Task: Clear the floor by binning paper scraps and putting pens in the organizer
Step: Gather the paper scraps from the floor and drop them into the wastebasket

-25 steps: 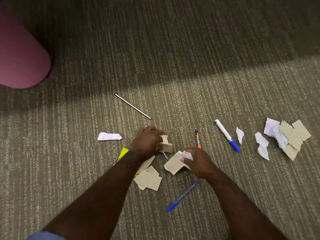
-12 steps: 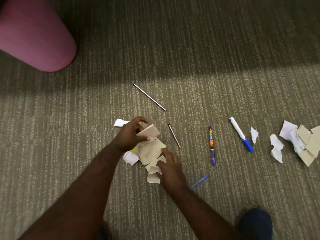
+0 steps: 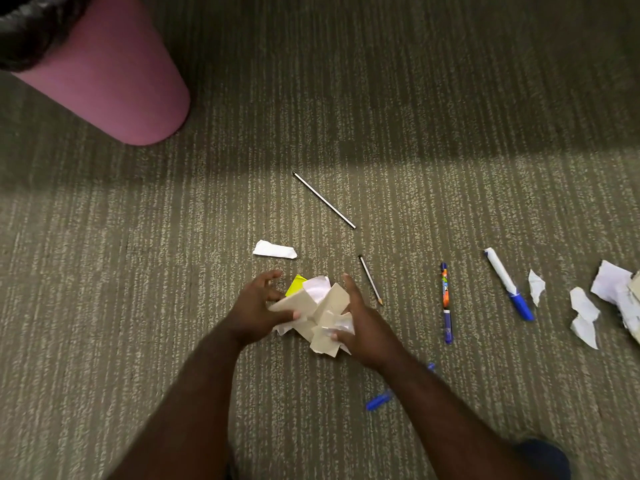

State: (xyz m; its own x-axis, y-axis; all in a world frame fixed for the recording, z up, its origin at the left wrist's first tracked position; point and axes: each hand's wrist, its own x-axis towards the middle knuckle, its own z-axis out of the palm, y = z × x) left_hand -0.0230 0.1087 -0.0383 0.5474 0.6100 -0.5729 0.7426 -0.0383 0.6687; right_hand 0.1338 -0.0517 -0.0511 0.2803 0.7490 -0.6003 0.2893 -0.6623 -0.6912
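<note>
Bundle of tan, white and yellow paper scraps (image 3: 320, 306) sits between both hands, above the striped grey-green carpet (image 3: 450, 168). Left hand (image 3: 254, 311) grips the bundle's left side, thumb pressed on a tan piece, upper fingers spread loose. Right hand (image 3: 363, 327) clasps its right side, fingers curled round it. Just right of the bundle: thin pencil (image 3: 370, 279); farther right, orange-and-blue pen (image 3: 445, 301). Pink plastic bin (image 3: 110, 77) stands well apart, upper left.

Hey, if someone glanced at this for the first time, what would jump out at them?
Both hands, left and right, clutch a wad of paper scraps at centre. A pink bin stands at upper left. Pens and more scraps litter the carpet to the right.
</note>
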